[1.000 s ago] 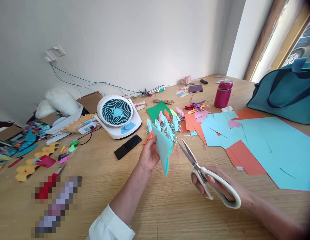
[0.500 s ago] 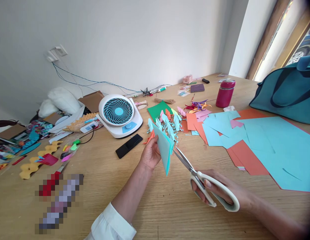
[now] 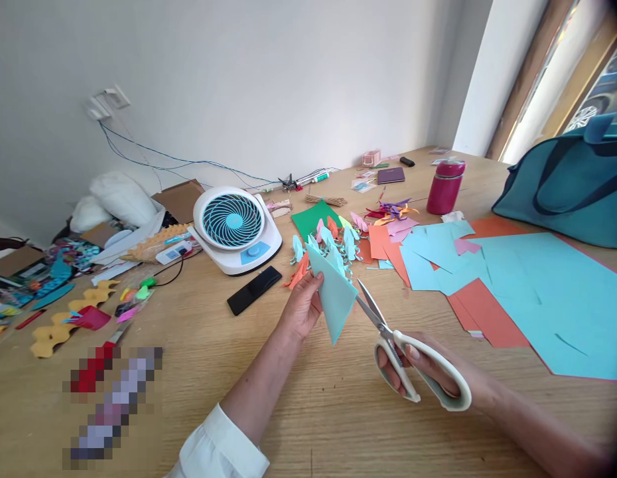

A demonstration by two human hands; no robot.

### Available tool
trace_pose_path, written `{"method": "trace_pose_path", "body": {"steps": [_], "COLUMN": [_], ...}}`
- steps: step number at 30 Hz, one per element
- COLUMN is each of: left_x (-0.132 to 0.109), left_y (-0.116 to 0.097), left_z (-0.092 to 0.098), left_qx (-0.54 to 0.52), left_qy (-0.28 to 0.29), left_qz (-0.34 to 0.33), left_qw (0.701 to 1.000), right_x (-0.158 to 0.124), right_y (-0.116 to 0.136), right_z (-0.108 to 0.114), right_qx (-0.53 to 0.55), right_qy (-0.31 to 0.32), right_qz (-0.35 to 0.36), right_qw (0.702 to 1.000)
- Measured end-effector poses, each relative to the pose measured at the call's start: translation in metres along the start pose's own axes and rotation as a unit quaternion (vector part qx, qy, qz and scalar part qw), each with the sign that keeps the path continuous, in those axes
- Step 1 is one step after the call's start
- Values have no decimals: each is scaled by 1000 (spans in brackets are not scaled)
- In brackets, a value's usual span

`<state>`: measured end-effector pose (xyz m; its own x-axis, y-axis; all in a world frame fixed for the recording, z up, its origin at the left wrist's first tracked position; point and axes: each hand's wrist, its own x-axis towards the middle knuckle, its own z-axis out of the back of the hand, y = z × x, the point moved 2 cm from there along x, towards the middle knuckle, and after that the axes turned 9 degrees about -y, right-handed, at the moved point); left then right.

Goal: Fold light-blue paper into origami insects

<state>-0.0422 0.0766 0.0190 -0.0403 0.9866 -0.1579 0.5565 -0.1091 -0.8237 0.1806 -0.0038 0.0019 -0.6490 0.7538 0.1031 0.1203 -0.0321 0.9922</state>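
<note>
Between the thumb and fingers of my left hand (image 3: 302,307) is a folded sheet of light blue paper (image 3: 334,292), held upright above the table. My right hand (image 3: 418,365) grips white-handled scissors (image 3: 385,330) with fingers through the loops. The blades are parted, and their tips are close to the right corner of the folded paper; whether they touch it I cannot tell. Behind the paper lie several small light blue cut-paper figures (image 3: 349,244), partly hidden by it, with orange and pink ones among them.
A white fan (image 3: 233,222) and a black phone (image 3: 255,291) sit left of my hands. On the right are large blue sheets (image 3: 562,299), orange paper (image 3: 490,315), a magenta flask (image 3: 446,187) and a teal bag (image 3: 567,186). A red-handled knife (image 3: 95,366) lies at left.
The folded paper has turned so its broad face shows more toward me. The scissors have shifted slightly, with their blades still parted near the paper's edge.
</note>
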Motion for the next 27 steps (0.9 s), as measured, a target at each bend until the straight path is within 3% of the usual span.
{"method": "trace_pose_path", "body": {"steps": [11, 27], "left_x": [-3, -7], "left_y": [-7, -15], "left_z": [-2, -6], "left_qx": [85, 87], "left_qy": [52, 68], "left_qz": [-39, -85], "left_qw": [994, 990], "right_x": [-1, 1], "right_y": [-5, 4], "right_z": [2, -4], "right_qx": [-13, -19], "right_qy": [-24, -78], "right_qz": [-21, -48], "right_qw": [999, 996]}}
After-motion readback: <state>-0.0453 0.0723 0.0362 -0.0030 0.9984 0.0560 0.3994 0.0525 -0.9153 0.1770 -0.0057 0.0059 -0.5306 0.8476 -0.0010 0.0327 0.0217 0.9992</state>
